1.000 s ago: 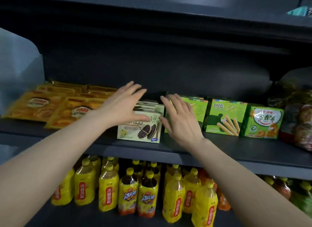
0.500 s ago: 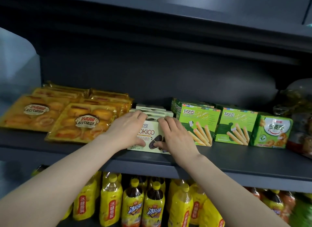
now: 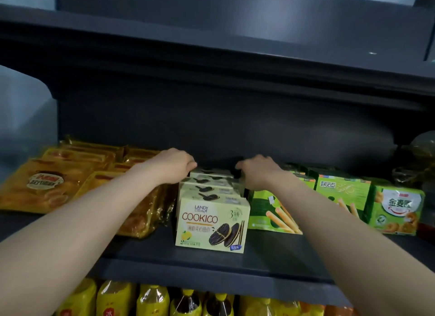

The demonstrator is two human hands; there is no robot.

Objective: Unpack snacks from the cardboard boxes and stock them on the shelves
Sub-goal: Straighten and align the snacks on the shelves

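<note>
Several pale yellow-green COOKICO cookie boxes (image 3: 211, 224) stand in a row, front to back, on the dark grey shelf (image 3: 164, 261). Both my arms reach deep over the row. My left hand (image 3: 175, 166) curls its fingers over the left top edge of the rearmost cookie box (image 3: 211, 172). On that box's right top edge my right hand (image 3: 257, 173) does the same, so the box sits between both hands. My fingertips are hidden behind the box.
Yellow pastry packs (image 3: 47, 186) lie left of the row, touching my left forearm. Green biscuit-stick boxes (image 3: 341, 193) and a green cookie pack (image 3: 397, 210) stand to the right. Yellow drink bottles (image 3: 153, 301) fill the shelf below. The upper shelf's board (image 3: 211, 45) hangs close overhead.
Both hands left the front cookie box and slid back along the row to its rearmost box. The front box now stands uncovered, and the view has moved closer.
</note>
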